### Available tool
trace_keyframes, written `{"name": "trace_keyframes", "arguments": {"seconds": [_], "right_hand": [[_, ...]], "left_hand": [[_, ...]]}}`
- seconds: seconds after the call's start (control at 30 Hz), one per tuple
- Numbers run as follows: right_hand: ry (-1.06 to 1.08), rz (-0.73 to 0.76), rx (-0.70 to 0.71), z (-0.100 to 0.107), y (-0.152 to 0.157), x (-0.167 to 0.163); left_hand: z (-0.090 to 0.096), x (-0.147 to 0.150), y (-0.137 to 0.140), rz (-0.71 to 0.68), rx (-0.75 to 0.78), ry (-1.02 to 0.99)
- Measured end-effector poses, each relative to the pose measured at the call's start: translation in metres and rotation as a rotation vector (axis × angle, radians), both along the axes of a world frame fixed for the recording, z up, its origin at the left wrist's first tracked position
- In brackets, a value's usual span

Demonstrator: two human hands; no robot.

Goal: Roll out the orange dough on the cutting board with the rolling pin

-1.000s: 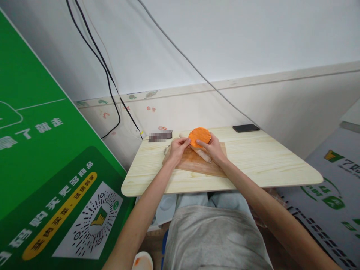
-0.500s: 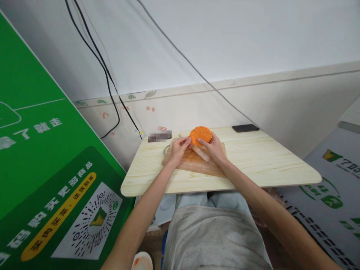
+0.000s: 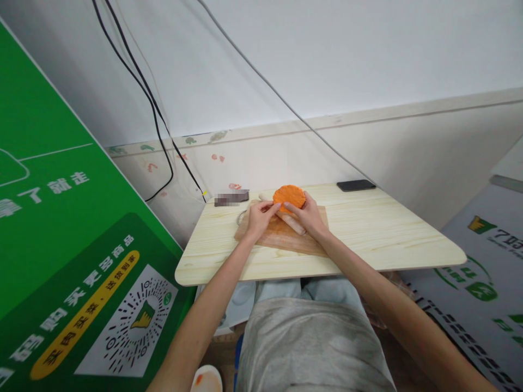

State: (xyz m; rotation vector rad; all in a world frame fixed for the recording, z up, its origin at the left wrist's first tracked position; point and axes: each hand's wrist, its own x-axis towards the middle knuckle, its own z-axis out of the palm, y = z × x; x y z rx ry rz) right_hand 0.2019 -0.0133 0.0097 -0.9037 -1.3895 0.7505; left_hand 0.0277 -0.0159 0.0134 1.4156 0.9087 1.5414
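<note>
A flat, round sheet of orange dough [image 3: 289, 196] with an uneven rim is held up over the wooden board [image 3: 281, 243]. My left hand [image 3: 259, 220] pinches its lower left edge between thumb and fingers. On the other side, my right hand [image 3: 311, 218] grips the dough with the thumb on its near face and the fingers behind. Beneath both hands a pale wooden rolling pin [image 3: 292, 222] lies slantwise on the board, its middle partly covered by the hands and dough.
A black phone [image 3: 356, 185] lies at the table's back right. Another dark flat object [image 3: 232, 198], partly blurred, is at the back left. The pale table [image 3: 392, 234] meets the wall behind, where cables hang. A green printed panel [image 3: 81, 228] stands to the left.
The orange dough has shifted slightly left and down between my hands. My left fingers have moved a little along its lower edge, and more of the rolling pin shows.
</note>
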Motion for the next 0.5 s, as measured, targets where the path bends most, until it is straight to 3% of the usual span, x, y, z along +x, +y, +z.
{"name": "trace_keyframes", "arguments": {"seconds": [0.5], "right_hand": [[-0.013,-0.003,-0.011,0.0015,-0.0007,-0.0002]], "left_hand": [[-0.0067,-0.0037,0.0062,-0.052,0.055,0.074]]}}
